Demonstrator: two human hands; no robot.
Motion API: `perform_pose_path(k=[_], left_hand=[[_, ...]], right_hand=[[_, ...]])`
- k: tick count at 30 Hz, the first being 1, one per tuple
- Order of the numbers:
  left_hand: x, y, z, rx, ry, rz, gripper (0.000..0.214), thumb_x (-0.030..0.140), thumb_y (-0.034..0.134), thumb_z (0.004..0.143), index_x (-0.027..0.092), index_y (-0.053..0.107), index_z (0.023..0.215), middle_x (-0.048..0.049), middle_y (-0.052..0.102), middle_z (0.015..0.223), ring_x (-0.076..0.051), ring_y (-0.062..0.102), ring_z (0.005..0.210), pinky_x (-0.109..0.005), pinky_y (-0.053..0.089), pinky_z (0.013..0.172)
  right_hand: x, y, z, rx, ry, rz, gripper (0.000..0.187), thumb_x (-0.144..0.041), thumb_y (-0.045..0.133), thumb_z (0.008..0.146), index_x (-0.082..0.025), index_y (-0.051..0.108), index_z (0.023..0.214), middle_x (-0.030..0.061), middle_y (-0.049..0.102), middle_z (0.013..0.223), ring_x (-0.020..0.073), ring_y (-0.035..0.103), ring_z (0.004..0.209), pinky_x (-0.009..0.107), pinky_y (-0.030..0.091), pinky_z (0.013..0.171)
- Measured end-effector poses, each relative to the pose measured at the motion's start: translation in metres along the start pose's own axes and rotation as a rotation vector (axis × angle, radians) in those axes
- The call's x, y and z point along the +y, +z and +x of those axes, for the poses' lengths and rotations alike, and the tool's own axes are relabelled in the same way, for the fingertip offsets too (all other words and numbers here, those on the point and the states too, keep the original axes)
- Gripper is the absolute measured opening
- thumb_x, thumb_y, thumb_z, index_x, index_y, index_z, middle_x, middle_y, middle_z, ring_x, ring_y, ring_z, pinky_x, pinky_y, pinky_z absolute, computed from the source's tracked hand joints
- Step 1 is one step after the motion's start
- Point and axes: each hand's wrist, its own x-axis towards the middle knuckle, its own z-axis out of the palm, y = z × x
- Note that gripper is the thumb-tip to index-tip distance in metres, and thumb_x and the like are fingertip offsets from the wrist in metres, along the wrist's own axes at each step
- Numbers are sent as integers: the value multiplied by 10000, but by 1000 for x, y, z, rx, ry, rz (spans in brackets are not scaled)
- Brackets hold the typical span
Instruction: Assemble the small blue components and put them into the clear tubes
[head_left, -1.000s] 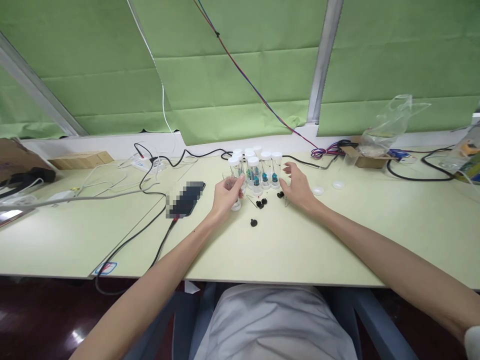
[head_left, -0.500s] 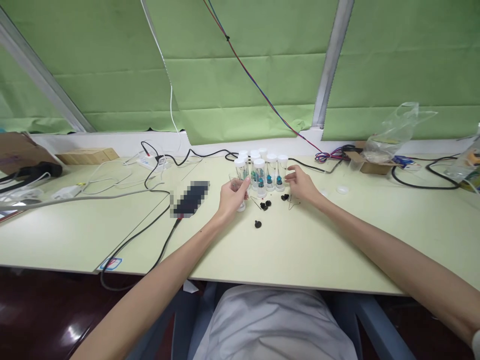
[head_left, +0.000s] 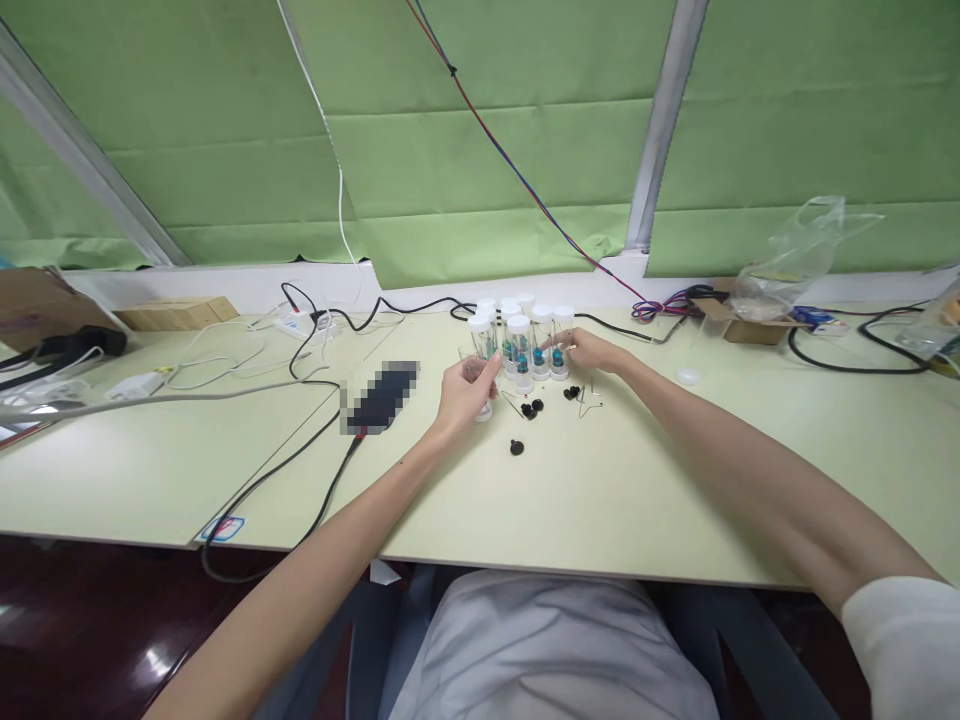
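Observation:
My left hand (head_left: 466, 388) is closed around a clear tube with a white base (head_left: 484, 412), tilted a little; its upper end shows no white cap. Beside it stands a tight group of clear tubes with white caps (head_left: 519, 345), several with small blue-green parts inside. My right hand (head_left: 592, 350) is at the group's right side, fingers stretched out by the rightmost tube (head_left: 561, 350); whether they touch it is unclear. In front of the tubes lie small black knob-like parts (head_left: 531, 408) and thin bent wires (head_left: 588, 402).
A single black knob (head_left: 517, 448) lies nearer me. A white cap (head_left: 687, 376) rests right of my right hand. A blurred-out dark device (head_left: 382, 397) with a black cable is on the left. At the back right stands a cardboard box (head_left: 757, 328) with a plastic bag.
My right hand has moved slightly left and away from me, in against the right side of the tube group. My left hand keeps its hold on the clear tube.

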Motion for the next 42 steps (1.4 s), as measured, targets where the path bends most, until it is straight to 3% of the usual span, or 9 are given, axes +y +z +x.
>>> perform_pose_path(k=[6,11,20,28,37,40,42], left_hand=[[-3,0,1,-17,10,-24,450,577,741,785,172,578,676,-7,581,555,-113,531,516,-238,378,524],[-3,0,1,-20,14,-21,455,579,740,785,170,579,670,-9,587,555,-109,528,508,-238,378,519],[-4,0,2,-25,12,-23,463,588,742,777,167,580,670,-9,589,551,-110,532,511,-239,384,530],[1,1,-1,-23,2,-15,454,583,740,780,168,586,679,-5,582,563,-111,530,522,-241,379,528],[0,0,-1,-22,2,-16,442,572,747,779,175,584,674,-6,584,568,-117,528,518,-251,382,530],[0,0,-1,-21,3,-20,440,571,743,783,174,585,679,-6,585,570,-116,529,521,-249,383,533],[1,1,-1,-20,1,-20,439,567,747,782,172,585,679,-6,585,570,-114,526,521,-247,383,532]], right_hand=[[-2,-4,-1,-99,-2,3,649,-18,445,503,-178,802,1021,51,759,1187,259,630,1212,309,437,1091],[3,-1,3,-164,10,33,703,-9,431,485,-198,800,1052,25,735,1254,255,613,1270,303,446,1096],[7,-2,4,-98,54,-256,715,60,443,565,-162,768,1162,68,730,1258,238,642,1203,254,469,1031],[-8,-6,-6,-84,130,-504,681,49,511,646,-153,727,1260,97,741,1200,240,683,1066,215,491,885],[-17,-16,-11,-157,155,-591,521,-16,608,659,-227,781,1103,79,747,1146,251,679,1045,243,499,855],[-20,-20,-14,-129,194,-527,451,-39,623,656,-235,796,1023,76,746,1092,239,692,960,254,509,823],[-21,-21,-15,-77,202,-486,485,-32,587,663,-210,784,1069,96,734,1111,234,690,945,259,514,813]])
